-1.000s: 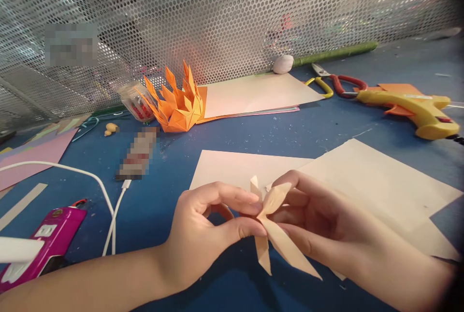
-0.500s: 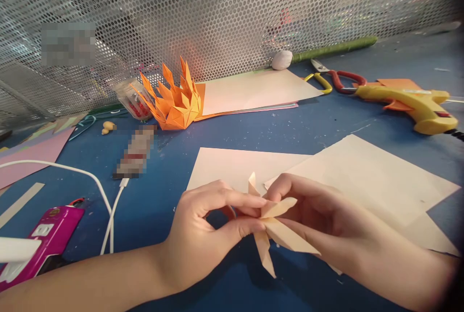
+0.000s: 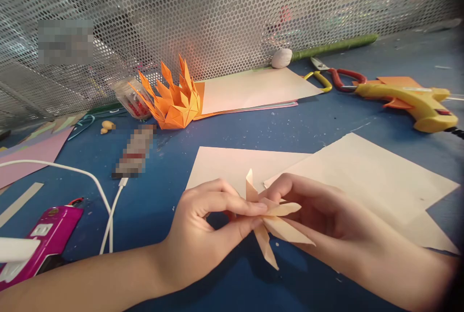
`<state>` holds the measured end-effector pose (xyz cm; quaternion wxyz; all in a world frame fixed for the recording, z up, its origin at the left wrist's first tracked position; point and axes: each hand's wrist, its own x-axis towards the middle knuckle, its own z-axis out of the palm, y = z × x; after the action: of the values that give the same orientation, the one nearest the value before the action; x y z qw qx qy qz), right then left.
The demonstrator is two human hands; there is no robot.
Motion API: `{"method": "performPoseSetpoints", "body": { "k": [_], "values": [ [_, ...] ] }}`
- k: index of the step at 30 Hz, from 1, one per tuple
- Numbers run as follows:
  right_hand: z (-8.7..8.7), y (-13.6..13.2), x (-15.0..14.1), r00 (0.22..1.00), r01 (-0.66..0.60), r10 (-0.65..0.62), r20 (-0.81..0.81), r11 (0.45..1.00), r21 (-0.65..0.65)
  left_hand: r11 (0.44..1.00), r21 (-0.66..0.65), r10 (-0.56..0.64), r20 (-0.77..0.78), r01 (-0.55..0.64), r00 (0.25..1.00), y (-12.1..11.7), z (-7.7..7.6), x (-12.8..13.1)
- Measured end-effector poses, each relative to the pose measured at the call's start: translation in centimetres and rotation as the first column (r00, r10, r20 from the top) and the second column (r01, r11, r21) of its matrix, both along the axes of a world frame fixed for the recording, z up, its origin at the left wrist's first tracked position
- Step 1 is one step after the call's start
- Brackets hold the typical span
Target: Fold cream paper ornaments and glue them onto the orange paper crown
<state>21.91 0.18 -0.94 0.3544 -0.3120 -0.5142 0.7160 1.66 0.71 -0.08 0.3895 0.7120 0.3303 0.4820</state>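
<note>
A cream folded paper piece (image 3: 288, 231) with several pointed flaps is held up between both hands, over the blue table. My left hand (image 3: 213, 225) pinches its middle between thumb and forefinger. From the other side my right hand (image 3: 319, 220) grips it, fingers curled behind the flaps; its fingertips are partly hidden by the paper. One narrow flap points up and another points down toward the table. Just behind the hands lie cream paper sheets (image 3: 362, 177), overlapping each other.
An orange folded paper form (image 3: 177, 104) stands near the perforated metal screen (image 3: 232, 22), beside a stack of paper (image 3: 253, 92). To the right are red-handled pliers (image 3: 339, 78) and a yellow glue gun (image 3: 406, 99). On the left, a white cable (image 3: 96, 181) runs past a magenta power strip (image 3: 61, 230).
The folded paper has tilted slightly between the fingers, its lower flaps shifting up a little. Both hands keep their hold in nearly the same place.
</note>
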Motion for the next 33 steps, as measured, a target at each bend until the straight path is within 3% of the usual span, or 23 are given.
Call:
{"method": "performPoseSetpoints", "body": {
  "k": [7, 13, 29, 33],
  "values": [
    [-0.22, -0.05, 0.16, 1.0, 0.008, -0.008, -0.005, 1.0, -0.001, 0.999, 0.027, 0.034, 0.03, -0.035, 0.999, -0.17, 0.02, 0.25],
    [-0.05, -0.07, -0.1, 0.999, 0.008, -0.011, 0.042, 0.998, 0.058, 1.0, 0.017, -0.008, 0.043, 0.008, 0.999, 0.1, 0.19, 0.04],
    [0.06, -0.18, 0.04, 0.989, 0.03, -0.052, 0.141, 0.988, 0.152, 0.962, 0.272, 0.067, -0.114, -0.033, 0.991, -0.45, 0.32, 0.15],
    [0.38, -0.06, -0.1, 0.988, 0.03, -0.05, 0.147, 0.991, 0.133, 0.976, 0.203, 0.097, -0.078, -0.08, 0.992, -0.41, 0.27, 0.35]
  ]
}}
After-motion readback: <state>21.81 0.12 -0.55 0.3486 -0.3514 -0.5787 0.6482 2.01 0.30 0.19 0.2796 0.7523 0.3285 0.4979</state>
